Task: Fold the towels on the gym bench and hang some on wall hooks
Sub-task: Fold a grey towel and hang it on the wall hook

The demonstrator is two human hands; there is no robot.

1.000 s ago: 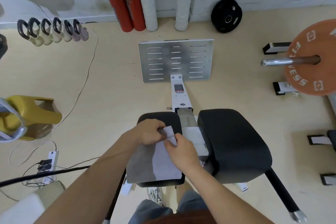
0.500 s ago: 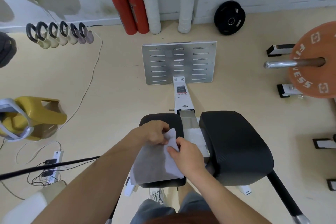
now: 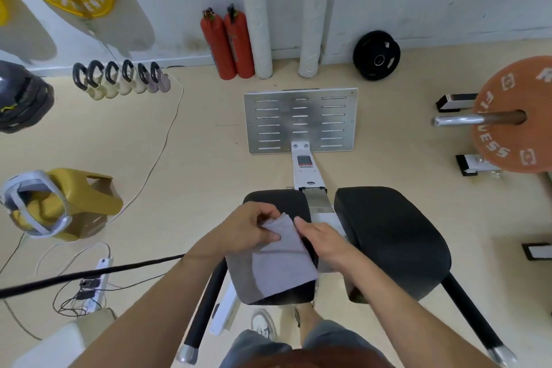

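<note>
Grey towel on the left pad of a black gym bench, pinched at its far edge.

Left hand clamped on the towel's far corner, thumb on top; right hand laid at the towel's right edge, fingers together, grip impossible to tell. Right pad bare, just beside. Beyond the bench: one slotted metal plate, two red extinguishers, one black weight plate at the wall. Left: six kettlebells in a row, one white cable.
</note>
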